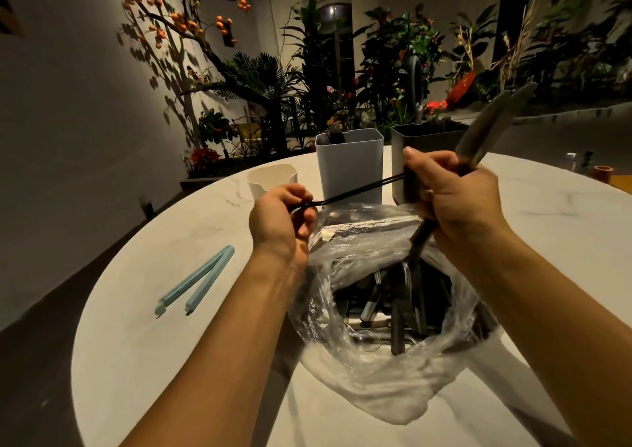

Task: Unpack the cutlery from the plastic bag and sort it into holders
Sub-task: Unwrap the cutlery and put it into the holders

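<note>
Above the right hand (455, 193), the blades of the knives (492, 121) it grips are smeared by motion blur, so their number cannot be told. Their handles are hidden inside its fist. Beyond the left hand (280, 220), the thin black chopsticks (362, 190) vanish behind the right hand's fingers. Below both hands, the cutlery in the plastic bag (362, 371) is a dark tangle, each piece hard to identify. Both forearms are cut off by the bottom edge.
</note>
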A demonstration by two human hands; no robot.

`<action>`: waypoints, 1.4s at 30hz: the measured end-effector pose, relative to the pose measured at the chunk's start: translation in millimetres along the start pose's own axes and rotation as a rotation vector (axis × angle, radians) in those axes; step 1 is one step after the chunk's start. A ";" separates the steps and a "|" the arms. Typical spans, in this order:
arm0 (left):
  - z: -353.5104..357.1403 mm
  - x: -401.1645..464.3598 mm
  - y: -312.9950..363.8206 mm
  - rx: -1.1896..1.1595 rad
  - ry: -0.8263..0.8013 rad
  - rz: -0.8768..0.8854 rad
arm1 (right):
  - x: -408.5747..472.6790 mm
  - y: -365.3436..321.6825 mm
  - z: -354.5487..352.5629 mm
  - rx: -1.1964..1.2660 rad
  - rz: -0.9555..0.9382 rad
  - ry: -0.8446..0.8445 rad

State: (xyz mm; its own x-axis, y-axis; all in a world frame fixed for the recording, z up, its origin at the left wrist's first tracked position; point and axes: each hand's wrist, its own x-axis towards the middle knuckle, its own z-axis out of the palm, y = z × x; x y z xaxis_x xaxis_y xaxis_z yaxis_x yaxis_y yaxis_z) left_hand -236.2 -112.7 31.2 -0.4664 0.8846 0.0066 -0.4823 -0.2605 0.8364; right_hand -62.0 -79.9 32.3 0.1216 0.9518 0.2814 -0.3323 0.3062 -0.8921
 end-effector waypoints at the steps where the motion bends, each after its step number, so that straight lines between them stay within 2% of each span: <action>1: -1.1 -0.1 0.1 0.035 0.055 0.025 | 1.2 2.0 -2.5 -0.157 -0.108 -0.011; 3: -2.0 -1.0 -0.5 0.087 0.138 0.062 | 1.0 8.6 -4.2 -0.550 -0.354 -0.119; 5: -1.3 -2.7 -0.9 0.136 0.175 0.089 | -2.0 15.7 -1.9 -0.806 -0.508 -0.228; 8: 1.5 -3.3 -2.1 0.241 0.154 0.128 | -9.0 23.4 6.2 -1.000 -0.654 -0.340; 11: 5.4 -6.2 -3.2 0.291 0.039 0.132 | -11.7 22.4 8.7 -1.102 -0.711 -0.380; 13: 6.7 -10.3 -1.7 0.209 -0.096 0.142 | -10.0 19.7 8.6 -1.061 -0.664 -0.362; 15: 6.2 -11.5 0.5 0.129 -0.194 0.161 | -12.0 9.4 12.3 -0.824 -0.443 -0.347; 17: 5.8 -9.6 -0.8 0.207 -0.252 0.206 | -16.7 -4.2 16.9 -0.456 -0.173 -0.355; 19: 7.6 -10.7 -5.3 0.373 -0.322 0.257 | -19.4 -12.9 17.1 -0.269 -0.003 -0.379; 22: 9.6 -15.5 -11.8 0.499 -0.422 0.266 | -19.0 -11.2 16.1 -0.270 0.167 -0.440; 25: 10.6 -15.8 -15.6 0.504 -0.417 0.218 | -15.8 -4.1 13.7 -0.354 0.257 -0.421; 28: 10.5 -13.2 -18.1 0.465 -0.365 0.152 | -12.3 -5.3 10.3 -0.504 0.224 -0.410; 30: 11.3 -11.0 -19.0 0.479 -0.361 0.141 | -6.9 -11.1 9.2 -0.487 0.152 -0.368; 34: 14.7 -9.5 -17.8 0.606 -0.498 0.145 | 6.0 -31.0 10.7 -0.371 0.051 -0.414; 38: 19.2 -5.3 -7.6 0.708 -0.579 0.084 | 16.3 -46.8 15.5 -0.541 -0.047 -0.502; 42: 29.6 3.0 8.3 0.726 -0.598 0.100 | 33.1 -64.0 21.1 -0.593 -0.111 -0.491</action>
State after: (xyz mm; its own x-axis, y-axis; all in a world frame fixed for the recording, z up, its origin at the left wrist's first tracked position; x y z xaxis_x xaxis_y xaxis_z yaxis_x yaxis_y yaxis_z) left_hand -219.7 -100.8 54.5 0.0743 0.9752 0.2085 0.2130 -0.2197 0.9520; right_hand -56.4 -67.7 106.2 -0.3495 0.8559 0.3811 0.2299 0.4726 -0.8508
